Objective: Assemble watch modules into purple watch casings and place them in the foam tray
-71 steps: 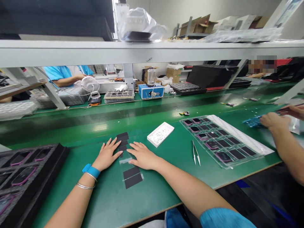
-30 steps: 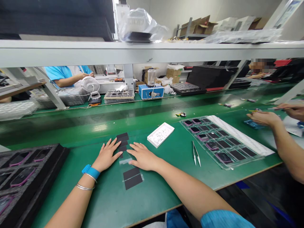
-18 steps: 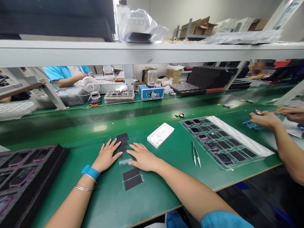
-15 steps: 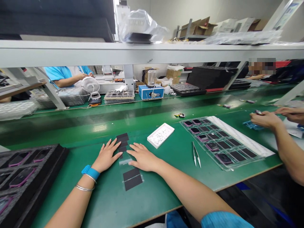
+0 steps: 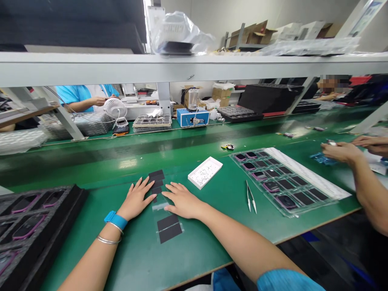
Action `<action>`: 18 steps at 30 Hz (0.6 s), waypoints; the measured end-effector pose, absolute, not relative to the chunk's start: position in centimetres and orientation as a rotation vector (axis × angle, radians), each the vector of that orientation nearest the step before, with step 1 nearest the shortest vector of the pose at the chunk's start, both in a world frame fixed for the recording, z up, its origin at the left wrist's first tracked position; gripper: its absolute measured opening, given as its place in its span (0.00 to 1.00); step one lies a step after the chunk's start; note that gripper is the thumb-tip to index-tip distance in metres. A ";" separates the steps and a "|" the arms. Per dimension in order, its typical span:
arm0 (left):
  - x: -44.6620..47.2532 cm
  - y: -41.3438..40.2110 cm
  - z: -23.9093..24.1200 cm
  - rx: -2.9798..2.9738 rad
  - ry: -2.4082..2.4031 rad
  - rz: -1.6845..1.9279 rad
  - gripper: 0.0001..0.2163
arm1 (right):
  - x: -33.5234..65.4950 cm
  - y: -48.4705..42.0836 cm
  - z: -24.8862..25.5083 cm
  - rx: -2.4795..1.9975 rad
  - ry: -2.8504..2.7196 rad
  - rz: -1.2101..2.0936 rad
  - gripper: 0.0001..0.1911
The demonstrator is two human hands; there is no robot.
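My left hand lies flat with fingers spread, its fingertips at the left edge of a clear strip bearing black rectangular pieces. On the strip's other side my right hand rests palm down, fingers apart, touching its right edge. Both hands are open and grip nothing. Part of the strip is hidden under the fingers. A white tray with many tiny pieces in it sits beyond my right hand. Metal tweezers lie to the right, legs apart.
A clear blister tray with purple-framed parts and black pieces lies at right. Black foam trays of purple-framed parts stand at left. A co-worker's hands hold a small part at far right. A low shelf beam crosses ahead, above a small fan.
My hands stay in place on the strip. The co-worker's hands at right have shifted slightly, and small parts beyond the tray have slid a little to the left.
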State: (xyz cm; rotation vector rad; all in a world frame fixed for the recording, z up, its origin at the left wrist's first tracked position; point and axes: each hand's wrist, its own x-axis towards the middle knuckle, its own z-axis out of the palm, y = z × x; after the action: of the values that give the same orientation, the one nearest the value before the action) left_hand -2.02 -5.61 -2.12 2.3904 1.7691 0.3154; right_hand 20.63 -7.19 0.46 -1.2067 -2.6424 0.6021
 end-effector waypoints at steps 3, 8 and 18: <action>-2.0 -5.6 -2.1 2.387 1.770 0.302 0.27 | 20.6 -7.2 0.6 -1.203 -2.647 0.609 0.30; -2.0 -5.7 -1.9 2.385 1.781 0.264 0.27 | 20.7 -7.3 0.7 -1.212 -2.657 0.603 0.30; -1.8 -5.7 -1.6 2.377 1.785 0.241 0.27 | 20.6 -7.2 0.6 -1.207 -2.654 0.608 0.30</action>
State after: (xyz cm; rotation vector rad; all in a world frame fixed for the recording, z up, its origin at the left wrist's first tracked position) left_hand -1.81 -5.70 -1.57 2.3767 1.7849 0.2405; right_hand 20.58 -7.20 0.56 -1.2065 -2.6544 0.6076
